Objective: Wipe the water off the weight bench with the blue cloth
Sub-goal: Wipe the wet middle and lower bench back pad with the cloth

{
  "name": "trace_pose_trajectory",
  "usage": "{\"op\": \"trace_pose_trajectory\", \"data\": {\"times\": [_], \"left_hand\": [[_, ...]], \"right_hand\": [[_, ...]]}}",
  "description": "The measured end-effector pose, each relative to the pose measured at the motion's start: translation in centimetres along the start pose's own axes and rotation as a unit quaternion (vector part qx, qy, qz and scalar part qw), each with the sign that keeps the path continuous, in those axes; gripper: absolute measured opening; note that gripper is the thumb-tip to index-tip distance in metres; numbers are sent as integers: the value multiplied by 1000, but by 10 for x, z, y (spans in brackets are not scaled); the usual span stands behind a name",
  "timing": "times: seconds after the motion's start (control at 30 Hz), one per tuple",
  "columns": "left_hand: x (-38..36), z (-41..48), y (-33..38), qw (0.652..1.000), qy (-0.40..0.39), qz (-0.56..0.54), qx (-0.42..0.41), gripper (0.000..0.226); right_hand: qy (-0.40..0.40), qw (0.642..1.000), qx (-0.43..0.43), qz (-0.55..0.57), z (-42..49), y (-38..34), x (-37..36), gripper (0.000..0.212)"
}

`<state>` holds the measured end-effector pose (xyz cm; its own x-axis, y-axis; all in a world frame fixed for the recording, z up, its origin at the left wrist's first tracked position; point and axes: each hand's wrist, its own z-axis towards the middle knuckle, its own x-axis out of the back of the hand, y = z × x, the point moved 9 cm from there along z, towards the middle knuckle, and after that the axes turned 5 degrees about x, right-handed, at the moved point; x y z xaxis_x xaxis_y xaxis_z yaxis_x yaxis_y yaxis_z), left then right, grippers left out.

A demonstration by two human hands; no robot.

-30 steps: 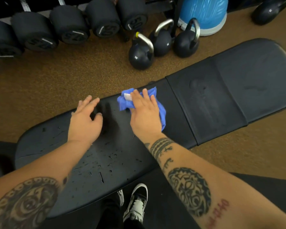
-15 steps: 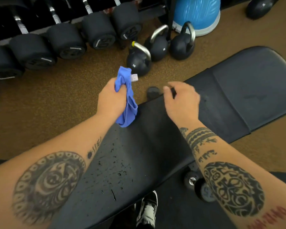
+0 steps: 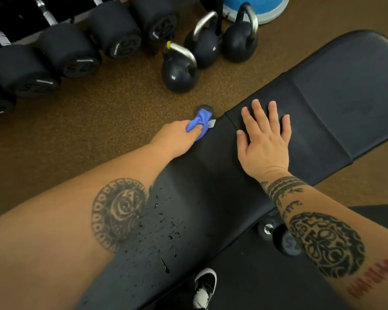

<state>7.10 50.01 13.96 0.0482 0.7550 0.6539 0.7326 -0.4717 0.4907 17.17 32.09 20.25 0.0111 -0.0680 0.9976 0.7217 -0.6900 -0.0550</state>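
Observation:
The black padded weight bench [image 3: 336,90] runs diagonally from lower left to upper right. Water droplets [image 3: 166,233] speckle its near pad beside my left forearm. My left hand [image 3: 177,136] grips the bunched blue cloth [image 3: 199,123] and presses it at the bench's far edge, near the seam between the pads. My right hand [image 3: 264,139] lies flat on the bench with fingers spread, just right of the cloth, holding nothing.
Three black kettlebells [image 3: 179,72] stand on the brown floor beyond the bench. A row of black dumbbells [image 3: 76,57] fills the upper left. A blue balance dome [image 3: 262,7] sits at the top. My shoe [image 3: 205,287] and a dumbbell [image 3: 276,233] lie below the bench.
The cloth passed from my right hand to my left. My left hand brought it down from mid-air onto the bench's far edge. My right hand went from closed to flat on the pad.

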Motion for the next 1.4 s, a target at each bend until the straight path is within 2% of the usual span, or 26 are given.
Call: {"op": "trace_pose_trajectory", "data": {"times": [0.17, 0.27, 0.4, 0.53, 0.63, 0.73, 0.93, 1.1, 1.23, 1.33, 1.4], "left_hand": [[16, -32, -99, 996, 39, 0, 75, 38], [18, -42, -122, 993, 67, 16, 98, 44], [14, -37, -95, 991, 97, 31, 83, 44], [4, -25, -36, 995, 88, 45, 14, 42], [2, -27, -25, 995, 89, 44, -17, 41], [7, -40, -64, 995, 99, 22, -12, 34], [19, -88, -203, 986, 125, 29, 107, 41], [20, -110, -257, 973, 130, 14, 188, 45], [25, -109, -251, 963, 150, -1, 223, 41], [35, -118, -223, 947, 242, -27, 207, 38], [36, -129, -187, 940, 290, -65, 167, 38]], "right_hand": [[8, 1000, -2, 5, -2, -2, 1, 55], [6, 1000, -3, 5, -3, -1, 0, 56], [7, 1000, 2, -4, -2, -5, 0, 57], [15, 1000, 2, 0, -3, -3, 0, 57], [18, 1000, 6, 2, -3, -3, 1, 57], [18, 1000, 8, 8, -3, -2, 2, 57], [16, 1000, 18, -1, -6, -7, 2, 58], [-6, 998, 5, 55, -19, -13, 3, 56], [10, 993, 41, 111, -60, -60, 6, 52], [-26, 985, 62, 158, -88, -93, -4, 49], [-44, 975, 56, 212, -102, -106, -11, 46]]}}
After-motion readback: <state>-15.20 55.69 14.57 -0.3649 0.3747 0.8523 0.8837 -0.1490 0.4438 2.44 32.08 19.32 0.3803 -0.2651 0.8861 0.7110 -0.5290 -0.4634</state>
